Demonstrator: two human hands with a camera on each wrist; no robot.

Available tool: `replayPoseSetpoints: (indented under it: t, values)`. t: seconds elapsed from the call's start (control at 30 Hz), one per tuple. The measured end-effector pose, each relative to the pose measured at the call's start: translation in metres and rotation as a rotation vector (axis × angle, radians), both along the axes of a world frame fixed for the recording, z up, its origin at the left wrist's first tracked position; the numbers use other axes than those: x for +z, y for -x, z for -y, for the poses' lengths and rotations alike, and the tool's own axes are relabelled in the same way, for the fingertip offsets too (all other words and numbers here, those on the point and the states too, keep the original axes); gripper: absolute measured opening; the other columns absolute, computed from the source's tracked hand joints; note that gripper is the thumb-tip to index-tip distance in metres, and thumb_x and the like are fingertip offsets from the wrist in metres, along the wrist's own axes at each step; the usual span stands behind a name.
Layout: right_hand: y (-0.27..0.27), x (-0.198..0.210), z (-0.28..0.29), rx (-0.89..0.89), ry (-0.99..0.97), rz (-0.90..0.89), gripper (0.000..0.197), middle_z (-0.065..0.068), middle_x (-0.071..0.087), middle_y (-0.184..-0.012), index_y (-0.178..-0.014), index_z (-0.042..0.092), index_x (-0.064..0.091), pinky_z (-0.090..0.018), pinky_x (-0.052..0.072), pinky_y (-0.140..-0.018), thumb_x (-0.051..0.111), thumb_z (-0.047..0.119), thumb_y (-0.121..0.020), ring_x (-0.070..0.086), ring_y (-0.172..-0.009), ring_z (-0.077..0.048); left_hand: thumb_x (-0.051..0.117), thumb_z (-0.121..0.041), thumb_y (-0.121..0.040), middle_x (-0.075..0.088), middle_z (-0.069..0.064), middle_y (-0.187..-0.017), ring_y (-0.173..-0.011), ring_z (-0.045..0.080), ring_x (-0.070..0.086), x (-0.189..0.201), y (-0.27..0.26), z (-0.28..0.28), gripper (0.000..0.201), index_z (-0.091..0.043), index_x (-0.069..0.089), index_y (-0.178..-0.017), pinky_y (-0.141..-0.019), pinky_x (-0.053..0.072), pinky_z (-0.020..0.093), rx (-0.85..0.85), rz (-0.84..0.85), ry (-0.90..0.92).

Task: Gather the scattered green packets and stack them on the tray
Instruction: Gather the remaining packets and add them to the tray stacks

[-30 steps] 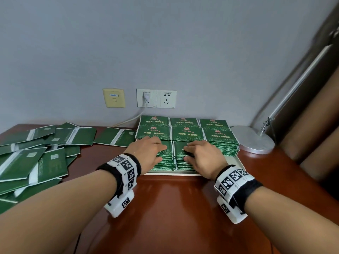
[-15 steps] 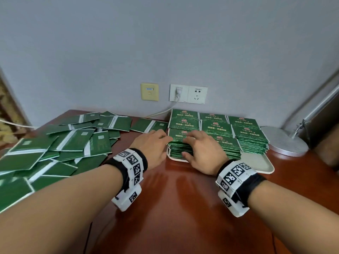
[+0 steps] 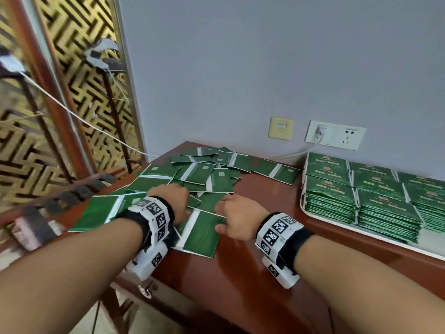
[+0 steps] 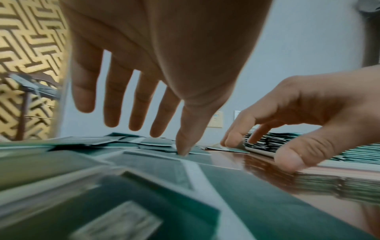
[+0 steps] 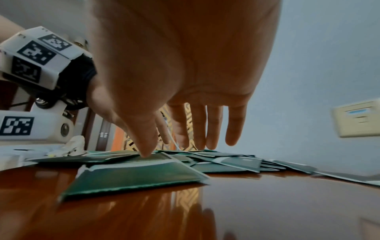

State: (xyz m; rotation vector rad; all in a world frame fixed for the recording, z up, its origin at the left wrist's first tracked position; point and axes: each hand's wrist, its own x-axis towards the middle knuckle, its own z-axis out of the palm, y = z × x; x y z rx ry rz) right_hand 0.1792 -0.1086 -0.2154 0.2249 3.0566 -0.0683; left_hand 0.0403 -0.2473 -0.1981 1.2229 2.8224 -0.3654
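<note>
Both hands now over scattered packets

Scattered packets: dark green, each crossed by a white band, some bearing a small pale label. Stacked packets on the tray: green with fine lighter green ornament and a small red mark. Tray: white. Bench: glossy reddish-brown. Wall: plain grey. Screen: gold and black angular fret pattern. Wristbands: black, carrying white blocks with black square markers.
</note>
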Motion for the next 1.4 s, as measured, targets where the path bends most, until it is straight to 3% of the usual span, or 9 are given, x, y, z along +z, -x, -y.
replayPoseSetpoints:
  t: [0.27, 0.47, 0.57, 0.63, 0.7, 0.97, 1.27, 1.33, 1.4]
  values:
    - [0.039, -0.011, 0.056, 0.135, -0.029, 0.085, 0.054, -0.009, 0.054, -0.137, -0.138, 0.013, 0.050, -0.045, 0.051, -0.095, 0.058, 0.043, -0.093, 0.055, -0.120, -0.031, 0.058, -0.059, -0.090, 0.062, 0.009, -0.122, -0.109, 0.029, 0.062, -0.011, 0.012, 0.057, 0.053, -0.017, 0.057, -0.122, -0.087, 0.051, 0.035, 0.123, 0.082, 0.097]
    - [0.041, -0.015, 0.059, 0.063, -0.128, 0.120, 0.051, -0.008, 0.064, -0.108, -0.125, 0.017, 0.053, -0.039, 0.052, -0.077, 0.053, 0.056, -0.092, 0.063, -0.098, -0.031, 0.061, -0.057, -0.088, 0.068, 0.001, -0.098, -0.089, 0.025, 0.065, -0.013, 0.010, 0.065, 0.040, -0.021, 0.066, -0.105, -0.084, 0.055, 0.035, 0.006, 0.146, 0.090]
    - [0.032, -0.012, 0.050, 0.018, -0.159, 0.132, 0.052, -0.009, 0.061, -0.112, -0.126, 0.017, 0.053, -0.040, 0.052, -0.079, 0.053, 0.057, -0.093, 0.062, -0.099, -0.032, 0.063, -0.055, -0.087, 0.070, 0.000, -0.114, -0.102, 0.023, 0.065, -0.016, 0.003, 0.059, 0.044, -0.027, 0.064, -0.121, -0.094, 0.053, 0.038, -0.081, 0.180, 0.058]
    - [0.022, -0.011, 0.042, -0.020, -0.168, 0.150, 0.053, -0.009, 0.059, -0.117, -0.129, 0.019, 0.052, -0.042, 0.051, -0.082, 0.053, 0.058, -0.093, 0.061, -0.102, -0.033, 0.063, -0.054, -0.088, 0.064, 0.000, -0.131, -0.118, 0.024, 0.060, -0.018, -0.004, 0.050, 0.055, -0.031, 0.055, -0.137, -0.102, 0.048, 0.039, -0.147, 0.196, 0.062]
    - [0.010, -0.010, 0.034, -0.071, -0.167, 0.174, 0.055, -0.009, 0.058, -0.119, -0.131, 0.021, 0.052, -0.042, 0.051, -0.084, 0.053, 0.061, -0.092, 0.061, -0.103, -0.033, 0.064, -0.053, -0.088, 0.059, 0.000, -0.138, -0.125, 0.024, 0.055, -0.021, -0.013, 0.038, 0.060, -0.032, 0.049, -0.142, -0.106, 0.045, 0.040, -0.209, 0.212, 0.070]
    - [-0.069, -0.005, -0.014, -0.287, -0.226, 0.272, 0.050, -0.006, 0.063, -0.117, -0.132, 0.028, 0.056, -0.037, 0.048, -0.081, 0.045, 0.061, -0.095, 0.063, -0.104, -0.031, 0.060, -0.047, -0.092, 0.052, 0.002, -0.146, -0.131, 0.025, 0.051, -0.022, -0.072, -0.028, 0.060, -0.033, 0.043, -0.147, -0.107, 0.044, 0.041, -0.439, 0.221, 0.071]
    - [-0.211, 0.000, -0.070, -0.672, -0.205, 0.352, 0.054, -0.009, 0.061, -0.119, -0.115, 0.016, 0.060, -0.039, 0.043, -0.080, 0.041, 0.063, -0.097, 0.059, -0.107, -0.031, 0.052, -0.039, -0.100, 0.045, 0.002, -0.152, -0.135, 0.025, 0.045, -0.021, -0.170, -0.118, 0.050, -0.033, 0.043, -0.149, -0.110, 0.038, 0.039, -0.763, 0.188, 0.083]
    - [-0.238, 0.001, -0.081, -0.739, -0.197, 0.364, 0.054, -0.008, 0.061, -0.119, -0.115, 0.017, 0.060, -0.040, 0.046, -0.083, 0.043, 0.064, -0.096, 0.060, -0.107, -0.030, 0.054, -0.031, -0.101, 0.044, 0.000, -0.152, -0.136, 0.024, 0.044, -0.019, -0.188, -0.135, 0.048, -0.034, 0.044, -0.147, -0.109, 0.038, 0.037, -0.801, 0.187, 0.088]
    - [-0.258, 0.002, -0.089, -0.787, -0.183, 0.367, 0.054, -0.008, 0.061, -0.119, -0.116, 0.016, 0.059, -0.039, 0.046, -0.084, 0.045, 0.064, -0.095, 0.060, -0.108, -0.030, 0.056, -0.012, -0.097, 0.048, 0.001, -0.148, -0.131, 0.023, 0.048, -0.014, -0.201, -0.150, 0.053, -0.034, 0.048, -0.145, -0.105, 0.042, 0.035, -0.834, 0.167, 0.110]
